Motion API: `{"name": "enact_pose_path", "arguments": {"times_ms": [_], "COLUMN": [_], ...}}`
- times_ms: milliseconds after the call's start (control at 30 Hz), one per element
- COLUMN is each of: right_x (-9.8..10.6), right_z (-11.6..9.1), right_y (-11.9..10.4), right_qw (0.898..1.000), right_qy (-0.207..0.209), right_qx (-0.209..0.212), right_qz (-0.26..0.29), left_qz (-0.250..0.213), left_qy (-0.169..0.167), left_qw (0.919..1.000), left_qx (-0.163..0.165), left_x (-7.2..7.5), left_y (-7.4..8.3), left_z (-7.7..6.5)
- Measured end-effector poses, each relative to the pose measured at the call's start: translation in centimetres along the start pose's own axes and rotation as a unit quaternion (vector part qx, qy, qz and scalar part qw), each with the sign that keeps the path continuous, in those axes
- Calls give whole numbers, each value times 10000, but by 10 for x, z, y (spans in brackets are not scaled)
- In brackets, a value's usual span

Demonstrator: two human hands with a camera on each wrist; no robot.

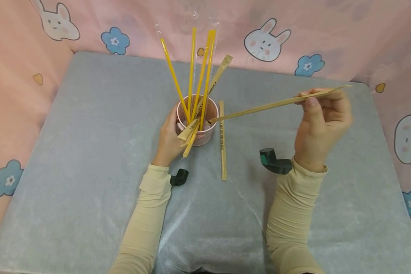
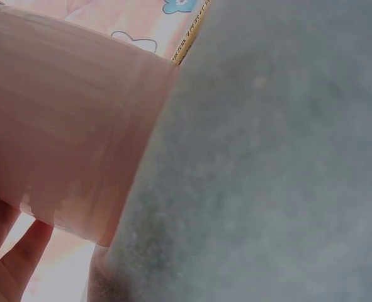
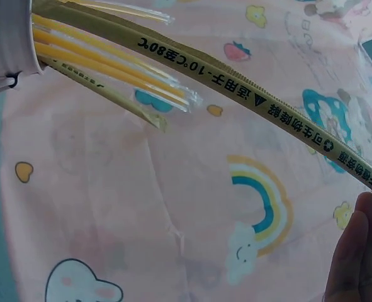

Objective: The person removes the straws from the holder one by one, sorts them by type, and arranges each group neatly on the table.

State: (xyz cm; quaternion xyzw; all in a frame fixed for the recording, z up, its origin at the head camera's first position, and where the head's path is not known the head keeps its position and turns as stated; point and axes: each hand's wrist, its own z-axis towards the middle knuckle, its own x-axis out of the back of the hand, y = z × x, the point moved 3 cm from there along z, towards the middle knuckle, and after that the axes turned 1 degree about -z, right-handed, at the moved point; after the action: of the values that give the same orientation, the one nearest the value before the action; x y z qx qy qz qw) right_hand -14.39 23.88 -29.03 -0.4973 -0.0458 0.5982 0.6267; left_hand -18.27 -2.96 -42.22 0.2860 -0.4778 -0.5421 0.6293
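On the left side of a pink cup [image 1: 205, 139], my left hand [image 1: 169, 140] wraps its fingers around the wall; the left wrist view has this cup [image 2: 66, 126] filling its left part. Several yellow straws [image 1: 172, 68] in clear wrappers lean out of it, along with a paper-wrapped straw [image 1: 222, 67]. My right hand [image 1: 323, 118] pinches the far end of another long paper-wrapped straw [image 1: 260, 108] between thumb and fingers. That straw slants down leftward, its lower end over the cup's right rim; printed characters show along this wrapper [image 3: 236, 88] in the right wrist view.
One more paper-wrapped straw [image 1: 223, 144] lies on the grey cloth-covered table [image 1: 89, 133], just right of the cup. A dark wrist camera [image 1: 275, 163] sticks out from the right sleeve, a smaller one [image 1: 179, 177] from the left. Pink printed curtains [image 1: 219, 42] stand around the table.
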Motion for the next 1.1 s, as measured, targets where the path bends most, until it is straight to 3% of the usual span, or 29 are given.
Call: {"name": "enact_pose_path", "arguments": {"times_ms": [267,567,767,1100], "right_x": [3,6,8,6], "right_z": [2,7,6,3], "right_y": [-2,-2,1,17], "right_qw": [9991,9965,9979,9967], "right_qy": [419,743,643,-68], "right_qx": [33,143,-18,-666], "right_qz": [85,353,47,-467], "left_qz": [13,57,65,3], "left_qy": [-38,1,-19,-2], "left_qw": [9999,10000,9999,10000], "left_qx": [140,55,94,6], "left_x": [1,1,1,1], "left_y": [2,2,2,2], "left_z": [0,1,0,1]}}
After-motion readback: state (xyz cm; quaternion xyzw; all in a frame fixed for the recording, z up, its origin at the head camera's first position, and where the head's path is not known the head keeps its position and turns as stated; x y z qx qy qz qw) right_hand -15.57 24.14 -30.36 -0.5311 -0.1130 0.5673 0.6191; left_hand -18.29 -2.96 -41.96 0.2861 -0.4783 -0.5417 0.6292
